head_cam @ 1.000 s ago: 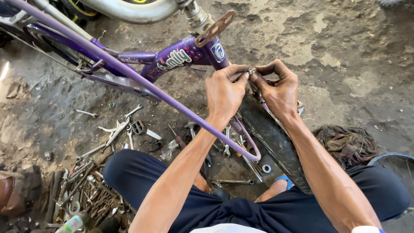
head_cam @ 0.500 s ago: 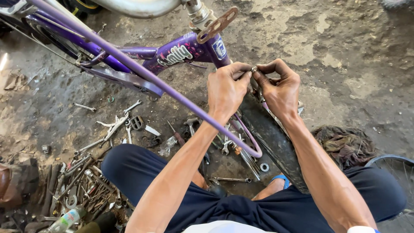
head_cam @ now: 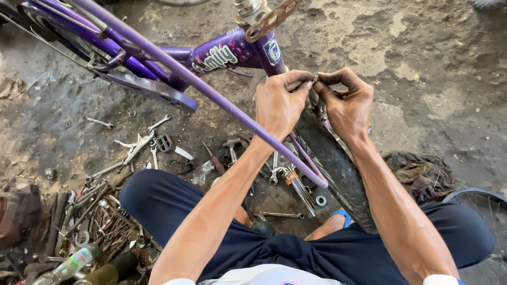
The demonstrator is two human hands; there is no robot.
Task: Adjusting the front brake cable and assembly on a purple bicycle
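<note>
above the tyre (head_cam: pixel 332 158), pinching fingers (head_cam: pixel 305 84)

Dirt floor (head_cam: pixel 422 63) w/ scattered tools (head_cam: pixel 105 211) (wrenches).

A single head-worn camera looks steeply down from above the seated person's lap, close to the work. The left hand (head_cam: pixel 279 103) and right hand (head_cam: pixel 346 103) sit just above frame centre; the purple bicycle frame (head_cam: pixel 174 71) crosses the top, and the dirt floor (head_cam: pixel 438 68) fills the background.
</note>
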